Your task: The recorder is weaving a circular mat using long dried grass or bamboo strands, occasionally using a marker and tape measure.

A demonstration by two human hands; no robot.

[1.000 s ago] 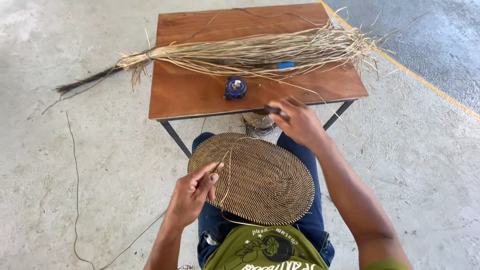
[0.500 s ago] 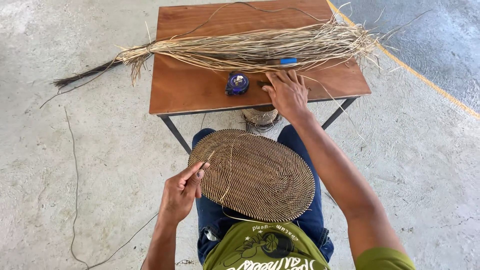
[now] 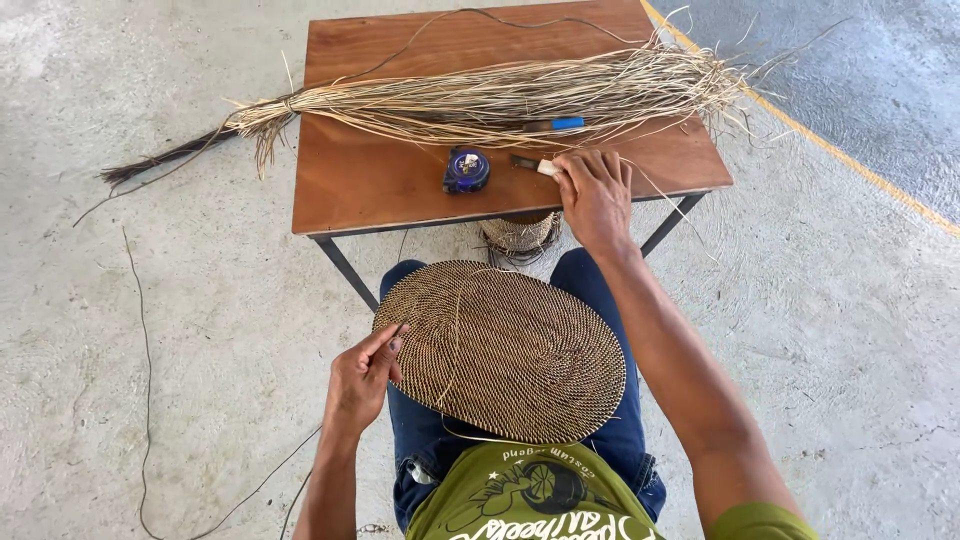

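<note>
Head-worn view, steeply downward over lap [image 3: 500,350] and table [image 3: 400,180]

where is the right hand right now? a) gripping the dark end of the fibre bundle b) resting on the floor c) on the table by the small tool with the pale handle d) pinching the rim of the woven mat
c: the right hand lies on the wooden table, its fingers at the small pale-handled tool, while the left hand holds the edge of the oval woven mat.

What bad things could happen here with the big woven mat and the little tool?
The oval woven mat lies on the lap, pinched only by the left hand at its edge, so it might slide off. The right hand reaches a small pale-handled tool at the wooden table's front edge; it could get knocked off.
</note>
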